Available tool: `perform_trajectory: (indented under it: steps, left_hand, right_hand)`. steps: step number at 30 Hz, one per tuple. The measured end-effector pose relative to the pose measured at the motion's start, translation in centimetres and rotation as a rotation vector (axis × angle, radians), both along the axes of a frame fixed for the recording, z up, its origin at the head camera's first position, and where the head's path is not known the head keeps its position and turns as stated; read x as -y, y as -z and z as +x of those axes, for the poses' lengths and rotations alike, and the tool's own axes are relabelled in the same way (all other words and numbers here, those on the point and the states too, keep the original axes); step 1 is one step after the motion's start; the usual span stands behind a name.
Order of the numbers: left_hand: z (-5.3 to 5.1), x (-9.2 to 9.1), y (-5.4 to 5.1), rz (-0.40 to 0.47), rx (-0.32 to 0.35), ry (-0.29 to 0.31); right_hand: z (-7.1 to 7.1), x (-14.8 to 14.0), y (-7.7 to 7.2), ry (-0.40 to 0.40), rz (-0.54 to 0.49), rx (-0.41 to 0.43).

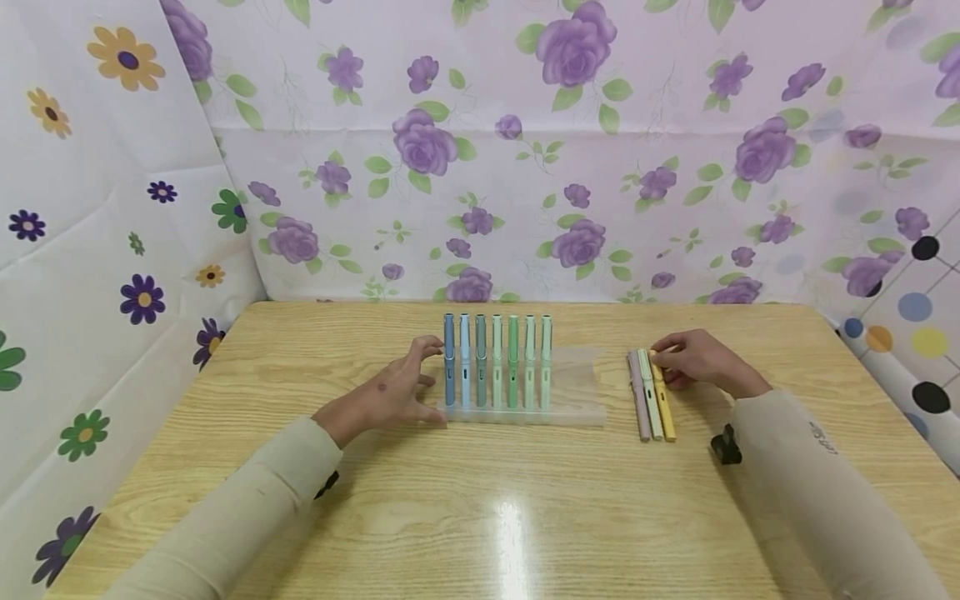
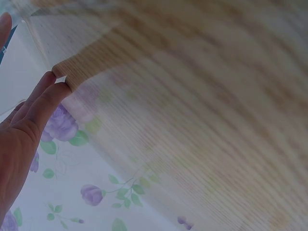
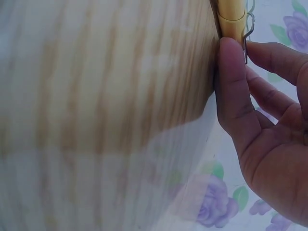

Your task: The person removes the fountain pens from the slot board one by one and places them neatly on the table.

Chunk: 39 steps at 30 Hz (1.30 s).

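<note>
A clear plastic pen tray lies on the table, bearing a row of several pens that run from a dark blue pen to a pale green pen. My left hand rests against the tray's left end, thumb at the front corner and fingers near the back. To the right of the tray lie a mauve pen, a light green pen and a yellow pen, side by side. My right hand pinches the yellow pen near its clip, between thumb and fingers.
The wooden table ends at the back against a floral sheet. Another flowered sheet hangs at the left. Part of the tray's right side holds no pens.
</note>
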<state>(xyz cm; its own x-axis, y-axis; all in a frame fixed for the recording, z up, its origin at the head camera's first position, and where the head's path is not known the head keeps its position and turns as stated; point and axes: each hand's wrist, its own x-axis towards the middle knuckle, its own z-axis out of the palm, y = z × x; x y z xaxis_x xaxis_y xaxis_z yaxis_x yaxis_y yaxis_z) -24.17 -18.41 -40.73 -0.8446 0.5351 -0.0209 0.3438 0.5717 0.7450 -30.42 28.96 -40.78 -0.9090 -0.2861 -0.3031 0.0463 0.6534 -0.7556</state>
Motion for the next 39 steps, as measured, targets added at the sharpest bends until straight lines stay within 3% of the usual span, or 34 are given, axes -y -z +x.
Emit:
perform_trajectory:
  steps: [9, 19, 39]
  left_hand:
    - [-0.1, 0.1, 0.1, -0.010, 0.008, -0.006]
    - [0.0, 0.1, 0.0, -0.008, 0.012, -0.005]
    - [-0.1, 0.1, 0.1, -0.008, -0.023, 0.007]
  right_hand:
    - [0.2, 0.2, -0.5, -0.009, -0.002, 0.012]
    - [0.3, 0.3, -2.7, -0.014, 0.036, -0.095]
    - [1.1, 7.4, -7.1, -0.133, -0.018, -0.255]
